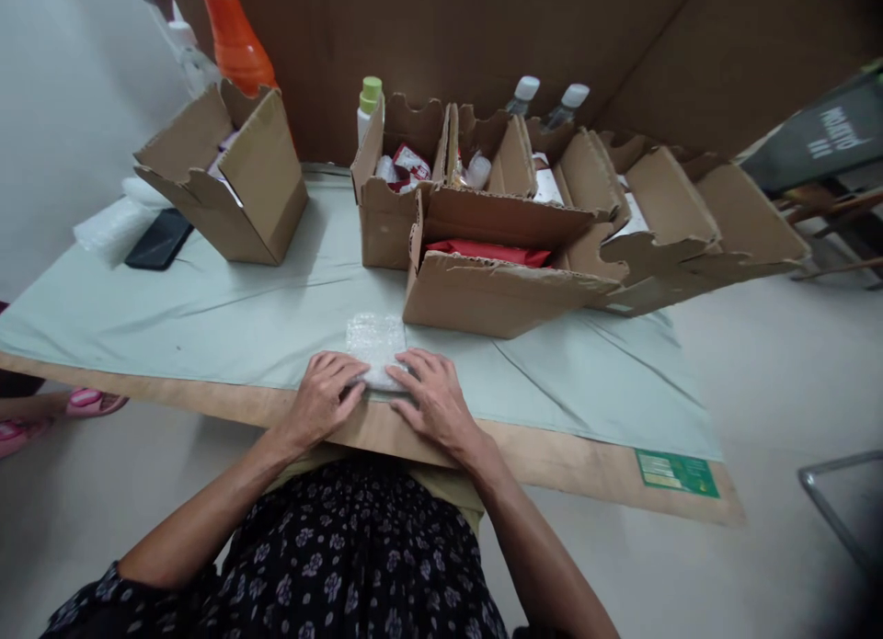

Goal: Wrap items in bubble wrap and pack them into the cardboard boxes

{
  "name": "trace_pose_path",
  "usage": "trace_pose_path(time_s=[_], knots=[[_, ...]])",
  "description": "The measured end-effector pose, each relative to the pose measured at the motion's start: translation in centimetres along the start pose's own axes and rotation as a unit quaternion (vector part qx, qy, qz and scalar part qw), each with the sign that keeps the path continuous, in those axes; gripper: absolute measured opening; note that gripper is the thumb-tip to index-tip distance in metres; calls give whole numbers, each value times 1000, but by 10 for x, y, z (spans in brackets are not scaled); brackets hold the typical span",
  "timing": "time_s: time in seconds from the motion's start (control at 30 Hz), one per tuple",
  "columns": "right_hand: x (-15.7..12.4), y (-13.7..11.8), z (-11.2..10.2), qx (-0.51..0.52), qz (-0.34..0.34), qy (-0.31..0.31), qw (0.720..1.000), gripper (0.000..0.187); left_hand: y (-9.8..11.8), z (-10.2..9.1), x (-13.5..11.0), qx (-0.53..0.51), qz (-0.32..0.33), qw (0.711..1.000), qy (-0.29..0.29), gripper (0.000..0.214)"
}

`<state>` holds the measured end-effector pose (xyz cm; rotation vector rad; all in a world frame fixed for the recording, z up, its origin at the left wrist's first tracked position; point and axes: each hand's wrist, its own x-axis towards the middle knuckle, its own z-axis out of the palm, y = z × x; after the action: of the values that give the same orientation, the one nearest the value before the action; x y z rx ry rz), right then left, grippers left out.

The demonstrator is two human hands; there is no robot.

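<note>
Pressure is coming from your left hand and right hand, each grip lying open and flat on the bubble-wrap bundle at lower centre; spreading it evenly looks wise.

Open cloth-covered surface either side of the bubble-wrapped packet; blocked just behind by a row of cardboard boxes, far left by a tilted box.
</note>
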<state>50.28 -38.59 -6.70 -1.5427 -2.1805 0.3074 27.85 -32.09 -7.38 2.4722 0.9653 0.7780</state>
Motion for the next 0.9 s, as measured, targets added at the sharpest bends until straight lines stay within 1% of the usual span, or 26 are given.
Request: trace_pose_path(time_s=[0.1,0.2,0.3,0.37,0.4,0.47,0.53,0.6,0.63,0.7,0.73,0.77,0.8,0.83,0.9], knots=[[1,1,-1,43,18,6,999,29,-2,-5,0,-37,-21,999,1,23],[2,-3,-2,84,38,-4,996,29,-5,-7,-2,-29,-51,998,-14,24],[0,-10,-3,41,58,22,997,34,-6,-4,1,30,-69,997,-22,22],[-1,-14,-3,-3,48,39,998,38,-6,-1,5,57,-78,995,-22,22],[-1,-15,-3,-20,33,34,999,39,-6,-1,6,56,-85,995,-14,22],[1,-14,1,-32,5,13,999,37,-4,-5,7,17,-113,993,19,25],[4,-8,6,-8,14,5,1000,32,-1,-14,2,-58,-170,982,54,29],[6,-2,12,42,60,25,997,28,5,-23,-5,-152,-258,952,61,33],[6,0,14,70,84,41,993,28,8,-27,-8,-207,-307,928,48,36],[4,1,15,116,119,69,984,27,16,-28,-13,-333,-385,861,6,45],[2,-1,13,136,124,75,980,27,21,-25,-14,-395,-404,825,-16,49],[-1,-5,11,155,120,73,978,26,25,-21,-13,-449,-410,793,-31,52],[-4,-9,8,173,112,66,976,25,29,-16,-12,-490,-405,771,-31,53],[-8,-13,4,187,104,55,975,23,32,-11,-11,-519,-394,758,-22,51],[-17,-21,-4,209,109,48,971,19,36,-1,-8,-545,-369,753,7,41]])
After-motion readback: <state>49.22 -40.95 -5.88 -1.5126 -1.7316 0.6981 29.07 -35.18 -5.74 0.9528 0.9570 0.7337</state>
